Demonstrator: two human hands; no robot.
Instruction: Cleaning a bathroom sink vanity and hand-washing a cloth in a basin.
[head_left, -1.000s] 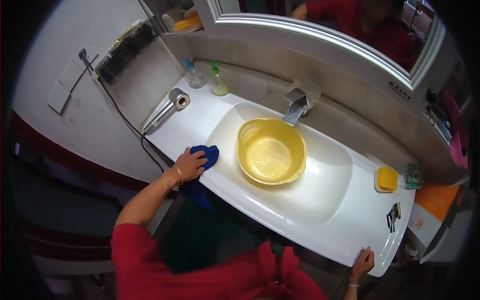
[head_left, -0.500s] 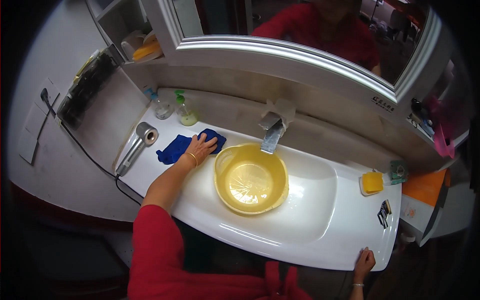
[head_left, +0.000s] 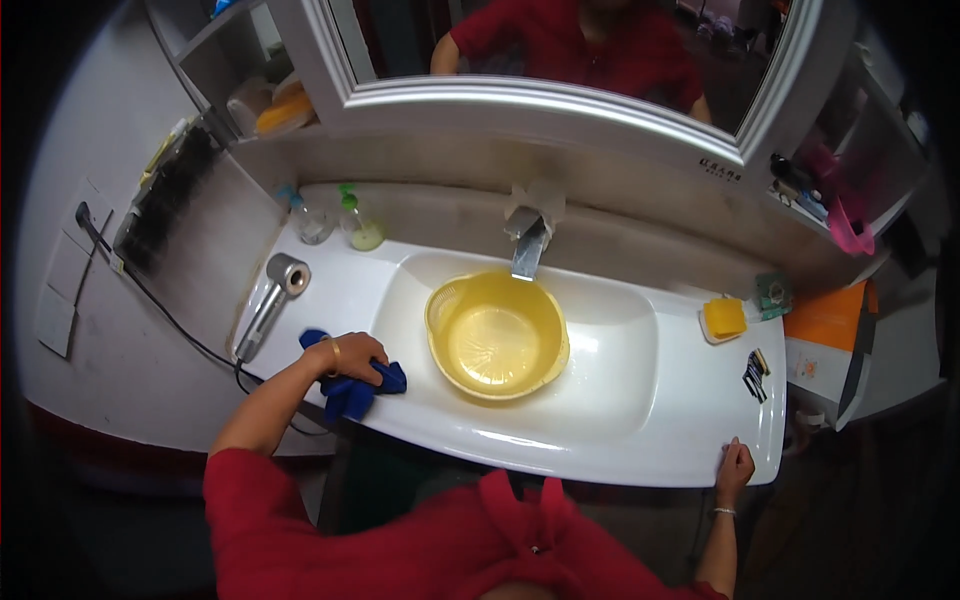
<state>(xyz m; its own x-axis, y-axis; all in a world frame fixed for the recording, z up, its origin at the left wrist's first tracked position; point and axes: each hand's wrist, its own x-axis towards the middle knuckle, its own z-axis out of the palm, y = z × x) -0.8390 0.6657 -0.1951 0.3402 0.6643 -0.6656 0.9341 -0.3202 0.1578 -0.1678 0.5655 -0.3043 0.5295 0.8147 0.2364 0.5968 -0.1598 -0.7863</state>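
Observation:
My left hand (head_left: 360,358) presses down on a crumpled blue cloth (head_left: 350,397) at the left front of the white washbasin counter (head_left: 345,275). Its fingers grip the cloth, and part of the cloth hangs at the front rim. Over on the right front edge, my right hand (head_left: 737,467) rests closed, with no object visible in it. A yellow plastic basin (head_left: 492,345) stands in the sink bowl, beneath the faucet (head_left: 528,250). Behind my left hand lies a grey hair dryer (head_left: 272,308).
Two pump bottles, one blue-topped (head_left: 312,222) and one green-topped (head_left: 362,228), stand at the back left. On the right are a yellow sponge-like block (head_left: 724,320) in a dish and several small dark items (head_left: 756,376). A mirror cabinet (head_left: 540,100) overhangs the back.
My left hand has drawn the blue cloth from the back left of the counter toward me to its front edge. My right hand stays at the right edge. The view has shifted slightly.

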